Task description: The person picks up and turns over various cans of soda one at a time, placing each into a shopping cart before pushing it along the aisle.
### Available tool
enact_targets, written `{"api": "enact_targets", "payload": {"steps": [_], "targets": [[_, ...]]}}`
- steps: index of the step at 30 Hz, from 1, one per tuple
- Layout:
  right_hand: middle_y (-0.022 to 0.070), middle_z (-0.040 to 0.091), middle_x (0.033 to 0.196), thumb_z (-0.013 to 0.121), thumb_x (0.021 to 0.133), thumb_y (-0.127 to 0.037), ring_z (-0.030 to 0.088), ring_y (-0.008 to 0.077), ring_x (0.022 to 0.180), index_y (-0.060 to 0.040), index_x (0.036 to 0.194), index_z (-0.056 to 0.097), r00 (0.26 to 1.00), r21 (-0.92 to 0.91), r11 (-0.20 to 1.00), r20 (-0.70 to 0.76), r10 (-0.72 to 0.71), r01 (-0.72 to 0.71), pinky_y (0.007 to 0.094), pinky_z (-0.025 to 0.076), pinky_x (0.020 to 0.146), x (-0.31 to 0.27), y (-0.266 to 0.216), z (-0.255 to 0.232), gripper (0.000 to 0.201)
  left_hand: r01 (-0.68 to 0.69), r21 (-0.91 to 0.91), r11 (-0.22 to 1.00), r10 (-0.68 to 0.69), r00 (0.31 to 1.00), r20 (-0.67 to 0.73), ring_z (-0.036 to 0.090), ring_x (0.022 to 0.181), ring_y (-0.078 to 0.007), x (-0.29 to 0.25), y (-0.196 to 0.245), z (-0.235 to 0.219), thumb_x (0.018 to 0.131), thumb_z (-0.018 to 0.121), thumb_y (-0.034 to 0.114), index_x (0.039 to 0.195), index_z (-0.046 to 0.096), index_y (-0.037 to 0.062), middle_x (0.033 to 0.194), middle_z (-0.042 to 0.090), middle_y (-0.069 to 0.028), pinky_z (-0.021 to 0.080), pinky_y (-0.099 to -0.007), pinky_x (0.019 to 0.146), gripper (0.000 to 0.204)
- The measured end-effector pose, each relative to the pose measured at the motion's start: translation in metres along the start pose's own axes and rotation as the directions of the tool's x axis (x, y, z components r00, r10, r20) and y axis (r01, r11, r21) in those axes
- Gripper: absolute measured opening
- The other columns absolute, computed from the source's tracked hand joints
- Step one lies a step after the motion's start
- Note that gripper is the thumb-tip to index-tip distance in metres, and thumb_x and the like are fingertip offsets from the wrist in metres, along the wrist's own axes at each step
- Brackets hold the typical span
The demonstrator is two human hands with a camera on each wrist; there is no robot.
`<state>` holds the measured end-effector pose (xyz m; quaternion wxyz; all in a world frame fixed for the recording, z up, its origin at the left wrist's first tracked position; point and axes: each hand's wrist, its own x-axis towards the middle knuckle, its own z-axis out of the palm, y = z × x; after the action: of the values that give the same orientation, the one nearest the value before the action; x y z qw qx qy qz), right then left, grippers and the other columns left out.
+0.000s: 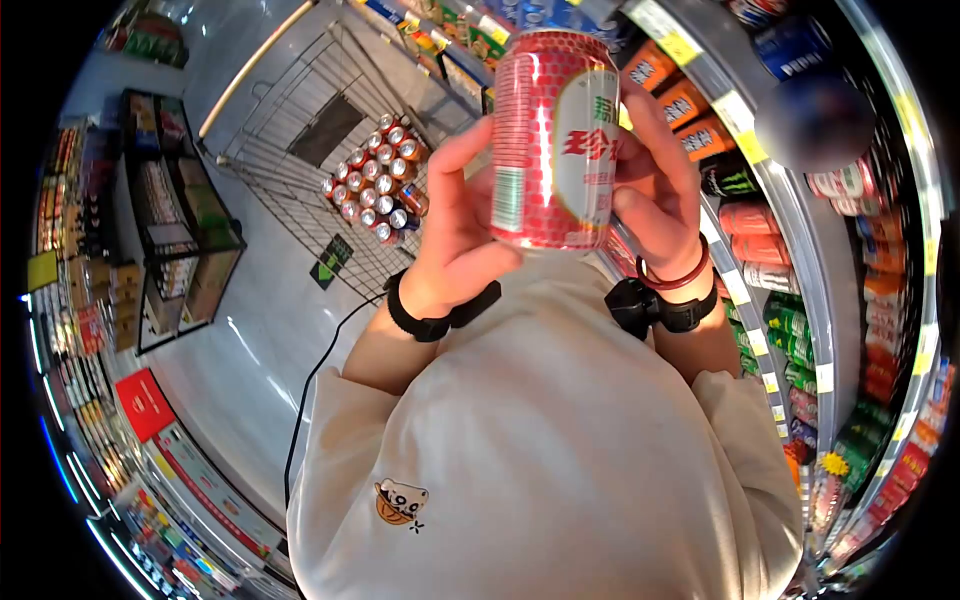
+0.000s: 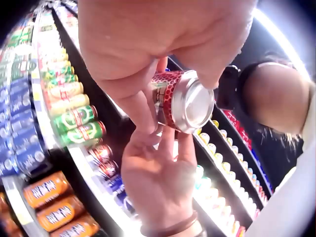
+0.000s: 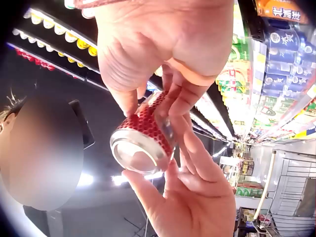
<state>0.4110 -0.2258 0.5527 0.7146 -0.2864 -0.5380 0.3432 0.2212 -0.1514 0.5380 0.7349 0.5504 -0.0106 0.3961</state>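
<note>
A red drink can (image 1: 555,140) with a honeycomb pattern, a pale panel of Chinese characters and a barcode is held up before the chest. My left hand (image 1: 455,225) grips it from one side, thumb near the bottom. From the other side my right hand (image 1: 655,175) holds it, thumb against the printed panel and fingers around the back. Both wrist views show the silver end of the can (image 2: 197,106) between the two hands. Part of the label is hidden behind fingers there.
A wire shopping cart (image 1: 270,165) stands at the left with several cans (image 1: 375,180) in it. Shelves (image 1: 790,250) of drink cans line the right, close to the right arm. A dark display rack (image 1: 190,220) stands farther left. A black cable (image 1: 305,390) hangs beside the left arm.
</note>
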Motion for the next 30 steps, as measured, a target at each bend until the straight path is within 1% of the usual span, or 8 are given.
{"api": "enact_targets", "payload": {"steps": [4, 6, 9, 11, 13, 21, 23, 30], "targets": [[0.0189, 0.033, 0.158, 0.067, 0.088, -0.009, 0.058, 0.0212, 0.117, -0.0013, 0.147, 0.048, 0.989, -0.112, 0.983, 0.05, -0.137, 0.142, 0.0365, 0.048, 0.098, -0.018, -0.025, -0.027, 0.062, -0.091, 0.005, 0.996, 0.091, 0.996, 0.021, 0.046, 0.138, -0.0329, 0.017, -0.003, 0.041, 0.083, 0.081, 0.019, 0.16, 0.006, 0.0073, 0.159, 0.032, -0.0203, 0.04, -0.0455, 0.112, 0.108], [0.0187, 0.033, 0.158, 0.065, 0.089, -0.009, 0.052, 0.0241, 0.127, -0.0015, 0.147, 0.048, 0.98, -0.184, 0.962, 0.031, -0.198, 0.2, 0.0386, 0.044, 0.104, -0.018, -0.033, -0.032, 0.061, -0.219, 0.478, 0.851, 0.168, 0.975, 0.148, 0.048, 0.137, -0.0321, 0.025, -0.002, 0.048, 0.082, 0.081, 0.018, 0.159, 0.014, 0.0021, 0.157, 0.034, -0.0211, 0.042, -0.0454, 0.111, 0.103], [0.0173, 0.032, 0.159, 0.059, 0.094, -0.01, 0.032, 0.0291, 0.147, -0.0017, 0.148, 0.046, 0.96, -0.294, 0.914, 0.074, -0.269, 0.278, 0.0426, 0.03, 0.117, -0.019, -0.044, -0.044, 0.056, -0.356, 0.743, 0.566, 0.287, 0.931, 0.227, 0.049, 0.135, -0.032, 0.038, 0.007, 0.065, 0.077, 0.083, 0.013, 0.156, 0.023, -0.0011, 0.155, 0.036, -0.023, 0.044, -0.046, 0.11, 0.1], [0.0157, 0.03, 0.16, 0.055, 0.097, -0.011, 0.034, 0.0285, 0.146, -0.0014, 0.148, 0.046, 0.984, -0.043, 0.984, -0.02, -0.176, 0.176, 0.0409, 0.03, 0.117, -0.023, -0.046, -0.04, 0.052, -0.242, 0.665, 0.707, 0.249, 0.965, 0.086, 0.05, 0.134, -0.0332, 0.038, -0.009, 0.085, 0.073, 0.086, 0.012, 0.154, 0.024, -0.0031, 0.153, 0.038, -0.0243, 0.048, -0.0464, 0.107, 0.103], [0.0139, 0.026, 0.162, 0.052, 0.1, -0.016, 0.036, 0.0267, 0.144, -0.0004, 0.147, 0.047, 0.976, -0.299, 0.929, 0.04, -0.215, 0.217, 0.0391, 0.032, 0.116, -0.022, -0.051, -0.047, 0.05, -0.331, 0.489, 0.807, 0.357, 0.933, 0.041, 0.052, 0.132, -0.0334, 0.045, -0.02, 0.097, 0.068, 0.088, 0.009, 0.152, 0.028, -0.0045, 0.152, 0.038, -0.0251, 0.05, -0.0455, 0.104, 0.104], [0.0156, 0.054, 0.142, 0.033, 0.109, -0.032, 0.051, 0.0263, 0.131, 0.0024, 0.139, 0.053, 0.991, -0.059, 0.997, -0.116, -0.059, 0.053, 0.0364, 0.037, 0.112, -0.021, -0.062, -0.047, 0.05, -0.276, 0.72, 0.637, 0.255, 0.957, 0.14, 0.06, 0.121, -0.0283, 0.045, -0.009, 0.111, 0.068, 0.091, 0.007, 0.151, 0.029, -0.0107, 0.143, 0.051, -0.0219, 0.051, -0.0391, 0.102, 0.105], [0.0178, 0.051, 0.146, 0.026, 0.108, -0.043, 0.052, 0.0272, 0.132, 0.0047, 0.147, 0.043, 0.994, -0.199, 0.98, -0.111, -0.006, -0.016, 0.0383, 0.04, 0.112, -0.019, -0.071, -0.046, 0.064, -0.298, 0.71, 0.638, 0.295, 0.946, 0.131, 0.063, 0.117, -0.0285, 0.05, -0.007, 0.115, 0.069, 0.091, 0.006, 0.15, 0.032, -0.0112, 0.136, 0.058, -0.0215, 0.052, -0.0377, 0.1, 0.101], [0.0157, 0.067, 0.124, 0.039, 0.108, -0.025, 0.058, 0.0284, 0.118, 0.002, 0.127, 0.064, 0.952, -0.539, 0.811, -0.051, -0.301, 0.228, 0.0374, 0.044, 0.102, -0.015, -0.086, -0.057, 0.042, -0.283, 0.648, 0.707, 0.284, 0.953, 0.107, 0.061, 0.121, -0.026, 0.051, -0.013, 0.126, 0.07, 0.092, 0.012, 0.149, 0.034, -0.0107, 0.141, 0.054, -0.0212, 0.05, -0.0377, 0.102, 0.101]]}}
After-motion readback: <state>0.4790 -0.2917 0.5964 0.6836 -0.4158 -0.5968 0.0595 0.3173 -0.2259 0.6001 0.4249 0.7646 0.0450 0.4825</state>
